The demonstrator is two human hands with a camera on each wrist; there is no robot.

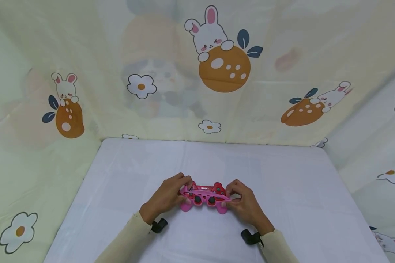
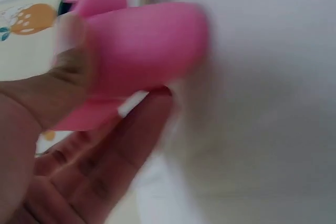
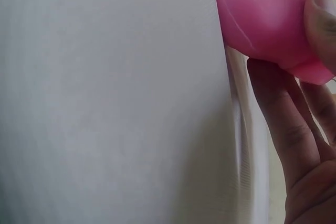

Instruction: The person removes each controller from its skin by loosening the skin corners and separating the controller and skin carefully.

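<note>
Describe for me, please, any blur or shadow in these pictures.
Left wrist: pink cover smeared at its rounded end; right wrist: cover crisper, a soft shadow dimming the white tabletop; head: fairly even light, SONY legible on the red controller.

The left arm (image 1: pixel 120 243) and the right arm (image 1: pixel 278 244) reach in from the near side and lean toward each other, in pale long sleeves (image 1: pixel 136 227). The left hand (image 1: pixel 169 193) and right hand (image 1: pixel 245 202) are apart, side by side. Each hand is pinching, its thumb (image 2: pixel 58 85) across from its bent fingers (image 2: pixel 118 158).
</note>
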